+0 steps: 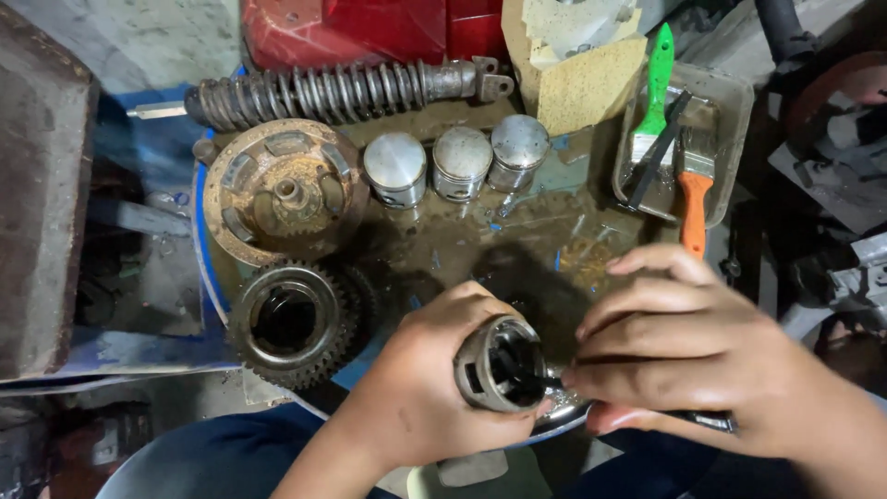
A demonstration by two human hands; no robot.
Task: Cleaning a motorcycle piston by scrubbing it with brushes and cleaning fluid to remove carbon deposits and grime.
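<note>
3 pistons (460, 163), gears (288, 322), spring (323, 92), brushes (679, 148)

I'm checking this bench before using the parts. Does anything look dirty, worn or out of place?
The round worktop is smeared with brown oily grime. The clutch plate looks rusty. The three pistons stand upright in a tidy row. The left hand grips a piston; nothing looks spilled or toppled.

Dull grey metal piston (499, 362); rusty rough gears (291, 322); glossy plastic brush handles (658, 83).

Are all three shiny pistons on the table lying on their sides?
No: the three pistons stand upright in a row, crowns up, beside the rusty clutch plate.
</note>
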